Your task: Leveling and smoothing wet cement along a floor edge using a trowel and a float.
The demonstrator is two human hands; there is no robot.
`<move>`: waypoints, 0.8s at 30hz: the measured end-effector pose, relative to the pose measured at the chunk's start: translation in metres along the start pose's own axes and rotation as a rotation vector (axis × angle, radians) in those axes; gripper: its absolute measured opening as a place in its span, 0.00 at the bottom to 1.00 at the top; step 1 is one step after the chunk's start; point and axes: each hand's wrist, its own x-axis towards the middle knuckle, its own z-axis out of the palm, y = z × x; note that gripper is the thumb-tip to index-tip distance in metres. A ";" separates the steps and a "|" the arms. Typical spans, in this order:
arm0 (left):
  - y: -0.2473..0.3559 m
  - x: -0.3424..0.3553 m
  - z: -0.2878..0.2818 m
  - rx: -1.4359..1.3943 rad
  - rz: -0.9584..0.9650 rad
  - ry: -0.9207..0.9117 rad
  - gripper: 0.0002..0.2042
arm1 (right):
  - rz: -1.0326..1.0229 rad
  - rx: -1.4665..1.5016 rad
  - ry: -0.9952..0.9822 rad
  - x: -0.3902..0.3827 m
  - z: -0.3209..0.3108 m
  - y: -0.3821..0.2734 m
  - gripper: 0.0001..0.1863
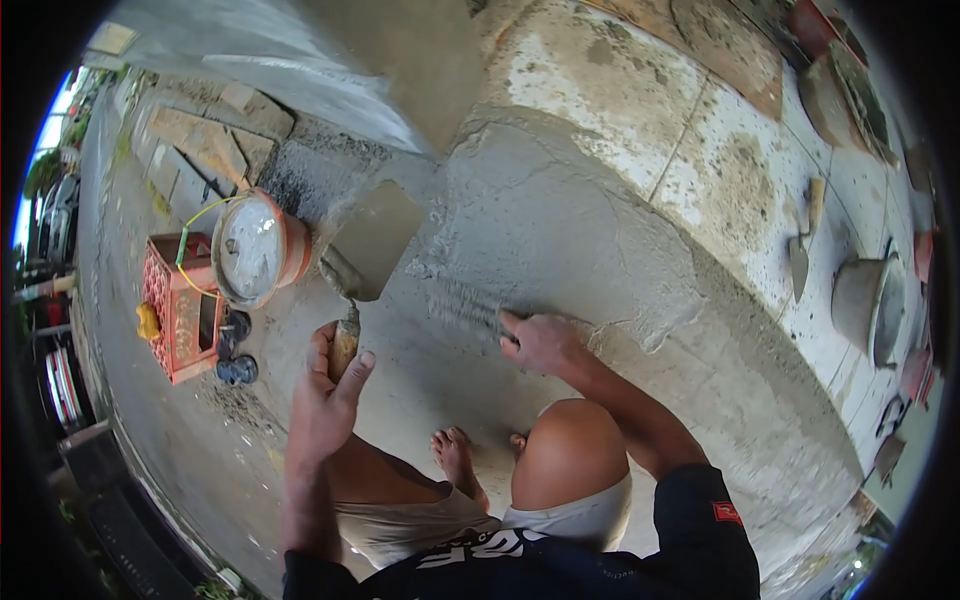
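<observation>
My left hand is closed around the wooden handle of a trowel, whose mortar-smeared end lies over a smooth, square-edged patch of grey mortar. My right hand is closed on a grey tool at the lower left edge of a spread of wet grey mortar; the tool is blurred, so I cannot make out what it is. To my left stands an orange bucket with a yellow handle, holding grey-white material, beside a red plastic crate.
A plastered wall corner is ahead. A tiled step on the right holds a trowel, a grey bucket and other containers. Dark footwear lies by the crate. Slabs lie at upper left, with vehicles along the far left.
</observation>
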 end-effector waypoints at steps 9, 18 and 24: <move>0.019 -0.010 -0.076 0.643 0.224 -0.147 0.20 | 0.202 0.245 0.611 0.005 -0.044 0.034 0.31; -0.056 0.064 -0.073 -0.236 -0.232 -0.512 0.17 | -0.348 0.352 0.872 0.025 -0.034 -0.021 0.33; -0.061 0.110 -0.050 -0.262 -0.294 -0.695 0.15 | -0.055 -0.108 0.274 0.018 -0.064 -0.077 0.34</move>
